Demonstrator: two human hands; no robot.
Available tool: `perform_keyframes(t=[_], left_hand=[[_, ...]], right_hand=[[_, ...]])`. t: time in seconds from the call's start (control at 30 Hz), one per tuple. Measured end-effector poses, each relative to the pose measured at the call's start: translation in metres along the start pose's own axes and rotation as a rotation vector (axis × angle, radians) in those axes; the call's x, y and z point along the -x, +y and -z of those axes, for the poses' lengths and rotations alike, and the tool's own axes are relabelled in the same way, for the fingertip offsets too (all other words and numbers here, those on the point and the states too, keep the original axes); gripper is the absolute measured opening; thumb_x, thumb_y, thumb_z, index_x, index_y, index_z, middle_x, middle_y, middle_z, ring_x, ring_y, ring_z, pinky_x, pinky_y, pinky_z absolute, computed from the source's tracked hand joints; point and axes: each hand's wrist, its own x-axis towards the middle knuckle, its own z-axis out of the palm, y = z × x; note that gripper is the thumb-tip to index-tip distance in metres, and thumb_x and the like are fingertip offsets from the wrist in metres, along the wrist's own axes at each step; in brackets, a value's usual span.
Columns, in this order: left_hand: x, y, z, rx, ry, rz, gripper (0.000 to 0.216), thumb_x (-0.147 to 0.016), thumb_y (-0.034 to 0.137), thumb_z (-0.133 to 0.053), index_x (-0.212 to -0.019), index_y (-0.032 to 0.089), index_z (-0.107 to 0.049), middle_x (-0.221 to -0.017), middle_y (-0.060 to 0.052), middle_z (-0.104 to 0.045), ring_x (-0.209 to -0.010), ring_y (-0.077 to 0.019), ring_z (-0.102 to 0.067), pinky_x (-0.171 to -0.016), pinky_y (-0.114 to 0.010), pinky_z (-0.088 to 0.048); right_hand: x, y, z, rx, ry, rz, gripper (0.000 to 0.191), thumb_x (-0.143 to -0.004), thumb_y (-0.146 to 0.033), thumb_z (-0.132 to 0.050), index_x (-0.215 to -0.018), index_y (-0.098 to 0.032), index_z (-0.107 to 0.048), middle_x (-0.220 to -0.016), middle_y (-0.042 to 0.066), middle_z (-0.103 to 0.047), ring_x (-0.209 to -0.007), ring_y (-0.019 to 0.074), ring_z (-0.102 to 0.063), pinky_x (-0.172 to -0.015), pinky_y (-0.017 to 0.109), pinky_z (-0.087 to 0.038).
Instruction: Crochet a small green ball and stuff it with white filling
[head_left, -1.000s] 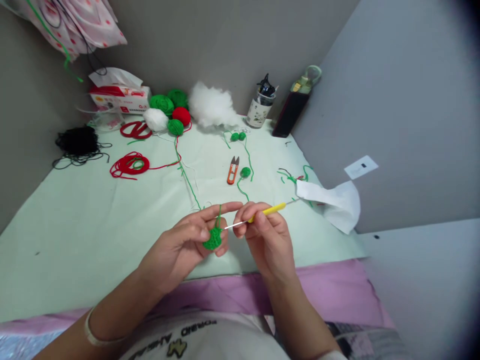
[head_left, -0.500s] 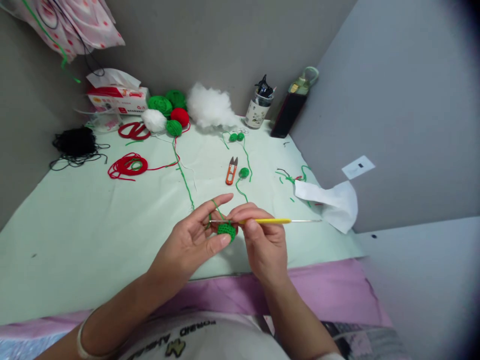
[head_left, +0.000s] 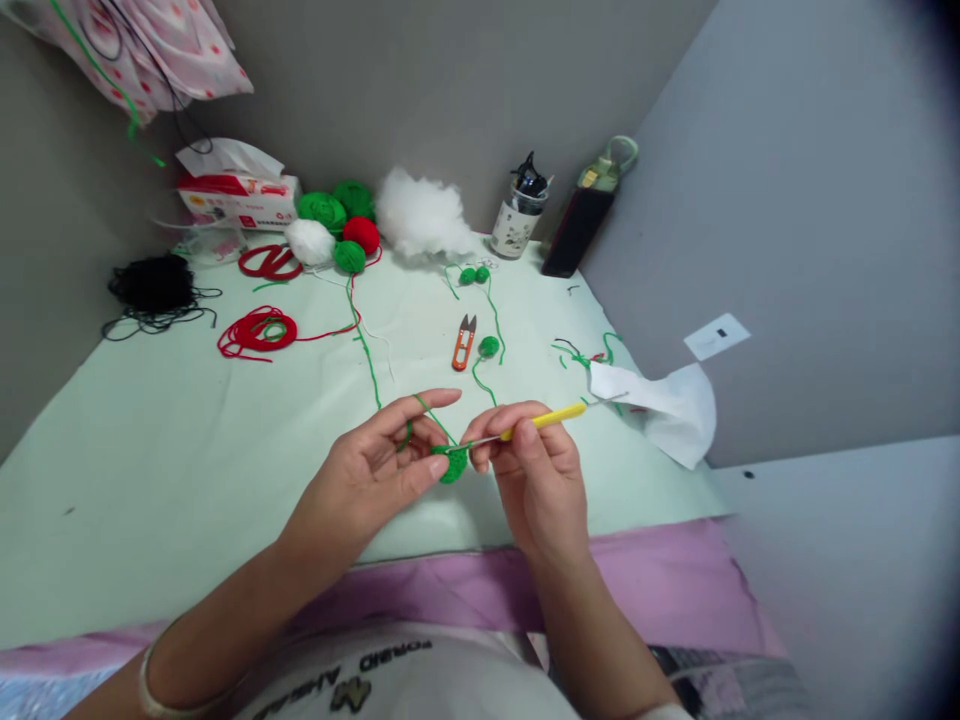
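Note:
My left hand (head_left: pixel 382 455) pinches a small green crocheted piece (head_left: pixel 452 468) between thumb and fingers, its index finger stretched out to the right. Green yarn (head_left: pixel 431 412) runs over that finger down to the piece. In my right hand (head_left: pixel 544 465) is a crochet hook with a yellow handle (head_left: pixel 546 420), held between thumb and fingers. The hook's metal tip lies at the top edge of the green piece; its other thin end slants up to the right. Beyond the hands, orange thread snips (head_left: pixel 463 343) lie beside a small green crocheted ball (head_left: pixel 489 346).
Yarn balls (head_left: pixel 310 242), red scissors (head_left: pixel 270 263), a tissue box (head_left: pixel 240 200) and white stuffing (head_left: pixel 424 215) sit at the back. A jar (head_left: pixel 516 222) and a dark bottle (head_left: pixel 581 225) stand back right. Black yarn (head_left: pixel 154 285) and coiled red yarn (head_left: pixel 259 329) lie left; a white tissue (head_left: pixel 671 405) lies right.
My right hand has moved slightly right, and the hook has turned from level to slanting, its tip now at the piece instead of past it to the left. The left hand has shifted slightly left.

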Motion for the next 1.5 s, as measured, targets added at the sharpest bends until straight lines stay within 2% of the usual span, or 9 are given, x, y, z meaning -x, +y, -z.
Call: perform_keyframes(t=[0.27, 0.43, 0.57, 0.7, 0.87, 1.07, 1.2, 1.4, 1.5], left_hand=[[0.0, 0.001, -0.002, -0.067, 0.052, -0.035, 0.038, -0.087, 0.021, -0.082, -0.123, 0.033, -0.079, -0.091, 0.001, -0.066, -0.09, -0.0154, -0.061, -0.09, -0.027, -0.05], [0.0, -0.001, -0.009, -0.079, 0.132, -0.067, 0.039, -0.085, 0.022, -0.084, -0.123, 0.03, -0.079, -0.087, 0.002, -0.065, -0.088, -0.015, -0.06, -0.092, -0.027, -0.05], [-0.001, 0.0, -0.008, 0.173, 0.041, 0.061, 0.052, -0.082, 0.026, -0.089, -0.131, 0.031, -0.075, -0.088, 0.002, -0.065, -0.083, -0.0139, -0.06, -0.082, -0.026, -0.052], [-0.002, 0.002, -0.002, 0.343, -0.023, 0.214, 0.043, -0.081, 0.027, -0.089, -0.123, 0.025, -0.08, -0.083, 0.001, -0.063, -0.076, -0.0107, -0.056, -0.076, -0.021, -0.049], [-0.001, 0.001, -0.003, 0.259, -0.021, 0.132, 0.038, -0.083, 0.027, -0.088, -0.121, 0.028, -0.082, -0.096, -0.002, -0.071, -0.096, -0.0156, -0.062, -0.088, -0.024, -0.049], [-0.001, -0.007, -0.011, 0.127, 0.076, 0.025, 0.042, -0.082, 0.03, -0.09, -0.124, 0.033, -0.08, -0.092, 0.002, -0.071, -0.088, -0.013, -0.059, -0.086, -0.023, -0.048], [-0.005, -0.005, -0.01, 0.345, -0.003, 0.172, 0.042, -0.08, 0.033, -0.091, -0.121, 0.027, -0.082, -0.088, -0.001, -0.071, -0.085, -0.0133, -0.062, -0.083, -0.023, -0.051], [-0.007, 0.0, -0.006, 0.412, 0.005, 0.218, 0.036, -0.079, 0.028, -0.09, -0.114, 0.021, -0.085, -0.086, 0.0, -0.07, -0.077, -0.0095, -0.058, -0.077, -0.019, -0.049], [-0.004, -0.003, -0.007, 0.277, -0.005, 0.128, 0.029, -0.082, 0.029, -0.089, -0.111, 0.027, -0.085, -0.094, 0.0, -0.075, -0.09, -0.0131, -0.064, -0.087, -0.022, -0.049]], right_hand=[[0.011, -0.004, 0.004, 0.222, -0.044, 0.154, 0.021, -0.108, -0.032, -0.052, -0.101, -0.024, -0.071, -0.095, 0.005, -0.079, -0.076, 0.0162, -0.071, -0.07, 0.032, -0.061], [0.016, 0.001, 0.006, 0.641, -0.156, 0.537, 0.024, -0.105, -0.019, -0.053, -0.119, -0.028, -0.07, -0.103, 0.007, -0.079, -0.091, 0.0215, -0.075, -0.077, 0.038, -0.063], [0.018, 0.008, 0.008, 0.944, -0.186, 0.813, 0.035, -0.098, -0.013, -0.062, -0.122, -0.037, -0.072, -0.105, 0.004, -0.08, -0.087, 0.0204, -0.076, -0.076, 0.035, -0.065], [0.018, 0.004, 0.005, 0.663, -0.074, 0.586, 0.025, -0.104, -0.019, -0.056, -0.118, -0.028, -0.074, -0.1, 0.008, -0.079, -0.09, 0.0218, -0.074, -0.076, 0.037, -0.063], [0.01, 0.001, -0.002, 0.261, -0.024, 0.279, 0.021, -0.106, -0.03, -0.058, -0.099, -0.024, -0.077, -0.091, 0.006, -0.077, -0.08, 0.0189, -0.071, -0.066, 0.033, -0.06], [0.015, 0.006, -0.003, 0.627, -0.071, 0.493, 0.026, -0.102, -0.013, -0.059, -0.116, -0.027, -0.076, -0.103, 0.006, -0.079, -0.092, 0.0195, -0.075, -0.077, 0.035, -0.063], [0.02, 0.005, 0.0, 0.933, -0.125, 0.764, 0.034, -0.1, -0.009, -0.062, -0.127, -0.026, -0.073, -0.117, 0.01, -0.078, -0.106, 0.0227, -0.074, -0.084, 0.037, -0.063], [0.013, 0.001, -0.001, 0.294, 0.043, 0.374, 0.021, -0.105, -0.022, -0.059, -0.106, -0.028, -0.079, -0.092, 0.003, -0.077, -0.076, 0.0165, -0.067, -0.067, 0.032, -0.057], [0.011, 0.004, -0.004, 0.182, -0.003, 0.251, 0.017, -0.103, -0.027, -0.065, -0.101, -0.028, -0.082, -0.093, 0.004, -0.077, -0.085, 0.018, -0.069, -0.072, 0.033, -0.057]])
